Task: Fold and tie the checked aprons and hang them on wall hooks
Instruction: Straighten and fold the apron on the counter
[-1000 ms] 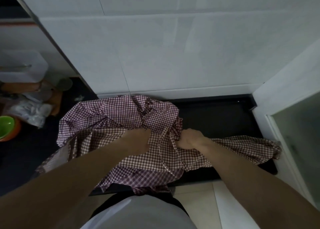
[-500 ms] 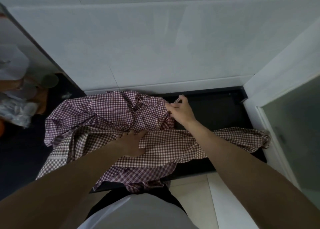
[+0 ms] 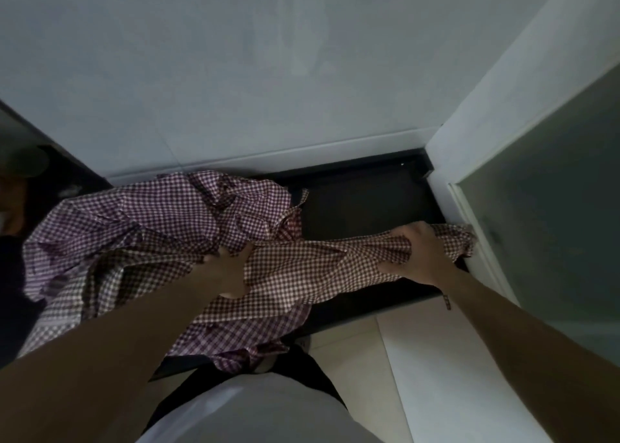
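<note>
Two hands are on the checked cloth, well apart from each other. Your right hand [image 3: 414, 254] has its fingers curled into a bunch of the upper apron [image 3: 312, 268] at its right end, close to the white door frame [image 3: 476, 160]. Your left hand [image 3: 229, 268] lies on the same apron near the middle of the heap, fingers fairly straight and spread, palm down on the fabric; you cannot tell whether it pinches anything underneath. Between your hands the upper apron is pulled into a long band, its long axis running left to right across the dark countertop [image 3: 362, 204], with creases fanning out from your right grip. Past that grip a small bunch of cloth pokes out toward the frame. Below and left of the band, more checked fabric [image 3: 134, 221] sits crumpled in a loose heap, spilling over the counter's near edge toward your body. Both forearms reach in from the bottom corners, the left one angled up to the right, the right one angled up to the left. Behind the counter stands a pale tiled wall [image 3: 235, 73].
</note>
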Tool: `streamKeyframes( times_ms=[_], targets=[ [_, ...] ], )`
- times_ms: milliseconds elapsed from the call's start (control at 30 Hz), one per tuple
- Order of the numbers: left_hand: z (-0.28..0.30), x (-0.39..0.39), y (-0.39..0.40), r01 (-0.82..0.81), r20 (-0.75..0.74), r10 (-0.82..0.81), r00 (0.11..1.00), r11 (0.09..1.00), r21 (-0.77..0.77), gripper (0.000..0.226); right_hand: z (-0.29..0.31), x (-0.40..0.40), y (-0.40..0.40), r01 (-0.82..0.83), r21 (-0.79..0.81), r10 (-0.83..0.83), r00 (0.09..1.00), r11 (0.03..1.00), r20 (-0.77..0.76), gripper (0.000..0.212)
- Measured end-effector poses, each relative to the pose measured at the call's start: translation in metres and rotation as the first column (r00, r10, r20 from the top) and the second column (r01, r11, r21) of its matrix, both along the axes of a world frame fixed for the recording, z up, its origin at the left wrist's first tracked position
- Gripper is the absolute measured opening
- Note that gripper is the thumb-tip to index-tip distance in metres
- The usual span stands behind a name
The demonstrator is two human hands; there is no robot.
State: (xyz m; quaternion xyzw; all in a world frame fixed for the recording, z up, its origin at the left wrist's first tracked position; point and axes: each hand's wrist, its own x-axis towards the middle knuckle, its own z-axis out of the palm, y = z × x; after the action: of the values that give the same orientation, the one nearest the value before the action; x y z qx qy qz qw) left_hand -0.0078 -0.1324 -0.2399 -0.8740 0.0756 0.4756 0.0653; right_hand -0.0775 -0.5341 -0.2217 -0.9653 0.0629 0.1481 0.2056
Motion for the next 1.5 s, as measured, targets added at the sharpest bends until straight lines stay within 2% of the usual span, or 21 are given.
streamKeyframes(
  times_ms=[33,67,233,400,467,567,633,733,800,833,900,967,1033,1100,1233,1267,1367,1500],
  targets=[
    [0.000,0.001,-0.002,-0.010,-0.012,0.010,1.000,1.000,0.011,0.101,-0.006,-0.004,-0.004,-0.005,-0.034,0.008,0.997,0.999,0.080,0.077],
    [0.000,0.002,-0.003,-0.021,-0.023,0.022,0.999,0.999,0.024,0.101,-0.011,-0.007,-0.007,-0.019,-0.058,0.025,0.995,0.998,0.092,0.082],
    [-0.019,0.009,0.006,-0.033,-0.047,0.034,0.998,0.999,0.020,0.107,-0.027,-0.010,-0.006,-0.075,-0.123,0.043,0.969,0.990,-0.244,0.106],
    [-0.008,0.002,-0.003,0.006,-0.023,-0.004,1.000,0.996,0.089,0.103,-0.031,-0.004,-0.012,-0.058,-0.101,0.030,0.965,0.993,-0.262,0.115],
    [-0.006,0.001,-0.006,0.001,-0.010,0.000,1.000,0.994,0.105,0.103,-0.030,-0.001,-0.024,-0.065,-0.157,0.012,0.948,0.986,-0.319,0.112],
    [-0.011,0.001,-0.005,-0.014,0.002,0.014,1.000,0.995,0.100,0.103,-0.026,0.007,-0.039,-0.066,-0.247,-0.038,0.918,0.967,-0.394,0.133],
    [-0.013,0.000,-0.005,-0.015,0.016,0.013,1.000,0.994,0.111,0.102,-0.020,0.011,-0.042,-0.073,-0.227,-0.027,0.911,0.971,-0.411,0.143],
    [-0.012,-0.003,-0.007,-0.017,0.036,0.013,0.999,0.994,0.112,0.101,-0.011,0.006,-0.047,-0.151,-0.113,0.100,0.924,0.982,-0.369,0.110],
    [-0.013,-0.003,-0.006,-0.033,0.030,0.029,0.999,0.993,0.113,0.099,-0.017,-0.003,-0.058,-0.271,-0.104,0.225,0.920,0.957,-0.322,0.104],
    [-0.014,-0.002,-0.006,-0.032,0.029,0.029,0.999,0.994,0.107,0.099,-0.024,-0.007,-0.067,-0.276,-0.091,0.248,0.938,0.957,-0.243,0.102],
    [-0.015,-0.002,-0.007,-0.025,0.024,0.023,0.999,0.993,0.114,0.099,-0.032,-0.010,-0.076,-0.109,0.027,0.111,0.985,0.994,-0.130,0.097],
    [-0.016,-0.001,-0.007,-0.034,0.020,0.032,0.999,0.991,0.132,0.099,-0.027,-0.003,-0.074,0.009,0.098,0.004,0.992,0.995,-0.129,0.092],
    [-0.017,-0.001,-0.008,-0.039,0.012,0.038,0.999,0.988,0.146,0.099,-0.025,0.004,-0.071,-0.012,0.057,0.023,0.980,0.998,-0.198,0.088],
    [-0.017,-0.001,-0.010,-0.020,0.013,0.018,1.000,0.987,0.158,0.099,-0.030,0.003,-0.074,-0.020,-0.053,0.002,0.949,0.998,-0.315,0.087],
    [-0.015,-0.002,-0.010,-0.020,0.024,0.016,1.000,0.988,0.154,0.099,-0.043,0.000,-0.091,-0.022,-0.136,-0.029,0.932,0.990,-0.362,0.122],
    [-0.014,-0.002,-0.010,-0.022,0.029,0.018,0.999,0.989,0.148,0.100,-0.042,0.002,-0.089,-0.021,-0.135,-0.028,0.933,0.991,-0.358,0.116],
    [-0.013,-0.002,-0.010,-0.037,0.019,0.034,0.999,0.988,0.148,0.099,-0.037,0.004,-0.083,0.022,-0.193,-0.078,0.955,0.981,-0.286,0.072],
    [-0.009,-0.003,-0.014,-0.055,0.016,0.053,0.998,0.986,0.155,0.098,-0.030,-0.002,-0.064,0.239,-0.317,-0.280,0.956,0.918,-0.090,0.045]
  ],
)
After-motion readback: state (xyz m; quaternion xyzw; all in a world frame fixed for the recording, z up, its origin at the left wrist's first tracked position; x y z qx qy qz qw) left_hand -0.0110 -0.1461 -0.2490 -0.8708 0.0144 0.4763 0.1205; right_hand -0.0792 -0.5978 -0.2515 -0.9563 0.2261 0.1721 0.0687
